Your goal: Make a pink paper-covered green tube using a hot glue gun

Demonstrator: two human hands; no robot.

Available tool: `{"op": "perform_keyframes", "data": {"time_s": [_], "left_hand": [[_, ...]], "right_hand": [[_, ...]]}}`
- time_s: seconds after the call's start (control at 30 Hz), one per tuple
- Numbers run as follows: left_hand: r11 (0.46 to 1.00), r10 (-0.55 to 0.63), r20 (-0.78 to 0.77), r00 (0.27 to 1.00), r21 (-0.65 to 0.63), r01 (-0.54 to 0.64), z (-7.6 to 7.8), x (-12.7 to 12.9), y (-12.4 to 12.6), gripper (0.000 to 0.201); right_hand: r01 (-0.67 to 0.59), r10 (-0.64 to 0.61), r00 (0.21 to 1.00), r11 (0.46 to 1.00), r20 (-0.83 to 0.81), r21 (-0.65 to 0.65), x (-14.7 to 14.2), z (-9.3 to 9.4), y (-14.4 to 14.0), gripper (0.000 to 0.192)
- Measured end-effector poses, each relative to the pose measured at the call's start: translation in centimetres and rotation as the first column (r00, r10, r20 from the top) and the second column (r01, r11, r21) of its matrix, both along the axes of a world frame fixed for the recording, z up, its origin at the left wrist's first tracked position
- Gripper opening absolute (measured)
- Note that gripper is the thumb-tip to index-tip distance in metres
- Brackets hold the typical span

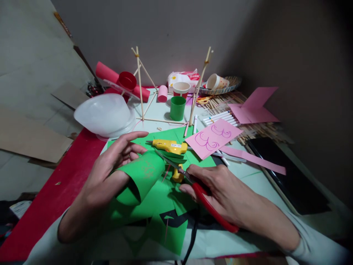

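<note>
My left hand (106,176) holds a rolled green paper tube (146,171), its thumb inside the near opening and its fingers behind. Faint drawn lines show on the tube's side. My right hand (217,189) grips a pair of red-handled scissors (208,206). Their blades point left and meet the tube's far right edge, where a narrow green strip hangs away from it; whether the blades are parted I cannot tell. Just behind the blades lies a yellow glue gun (169,146) on green paper sheets (132,217).
Behind stands a wooden-stick frame (139,88) near a green paper cup (177,108). Clear plastic bowls (103,114) sit at the left. Drawn-on pink paper (213,138), white markers (220,118) and a black tablet-like device (286,173) lie to the right. A black cord (191,235) crosses the front edge.
</note>
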State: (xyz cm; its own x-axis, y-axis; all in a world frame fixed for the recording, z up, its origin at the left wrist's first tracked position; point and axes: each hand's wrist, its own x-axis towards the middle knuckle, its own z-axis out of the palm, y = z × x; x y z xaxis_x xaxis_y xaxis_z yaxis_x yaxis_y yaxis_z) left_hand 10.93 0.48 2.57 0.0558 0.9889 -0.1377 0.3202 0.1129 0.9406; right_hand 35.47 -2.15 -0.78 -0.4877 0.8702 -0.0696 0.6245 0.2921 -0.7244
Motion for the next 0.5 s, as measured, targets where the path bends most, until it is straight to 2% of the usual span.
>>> {"op": "perform_keyframes", "data": {"time_s": [0.1, 0.2, 0.3, 0.4, 0.5], "left_hand": [[0.999, -0.017, -0.007, 1.000, 0.041, 0.018, -0.2, -0.1, 0.0, 0.057], [0.982, -0.056, -0.089, 0.994, 0.177, 0.071, -0.6, -0.3, -0.4, 0.057], [0.941, -0.155, -0.196, 0.968, 0.270, 0.206, -1.1, -0.9, -0.6, 0.069], [0.906, -0.252, -0.272, 0.929, 0.272, 0.325, -1.5, -1.5, -0.6, 0.081], [0.900, -0.260, -0.294, 0.920, 0.273, 0.341, -1.6, -1.5, -0.6, 0.080]], "right_hand": [[-0.006, 0.007, 1.000, 1.000, -0.019, 0.031, 0.0, 0.1, 0.1, 0.038], [0.005, -0.003, 0.999, 0.998, -0.033, 0.057, 0.0, 0.1, 0.2, 0.045], [0.015, -0.014, 1.000, 0.998, -0.010, 0.060, 0.0, 0.1, 0.3, 0.047], [0.001, -0.001, 1.000, 0.999, 0.009, 0.034, 0.0, 0.1, 0.4, 0.048], [-0.004, 0.003, 1.000, 0.999, 0.027, 0.038, 0.1, 0.1, 0.4, 0.045]]}}
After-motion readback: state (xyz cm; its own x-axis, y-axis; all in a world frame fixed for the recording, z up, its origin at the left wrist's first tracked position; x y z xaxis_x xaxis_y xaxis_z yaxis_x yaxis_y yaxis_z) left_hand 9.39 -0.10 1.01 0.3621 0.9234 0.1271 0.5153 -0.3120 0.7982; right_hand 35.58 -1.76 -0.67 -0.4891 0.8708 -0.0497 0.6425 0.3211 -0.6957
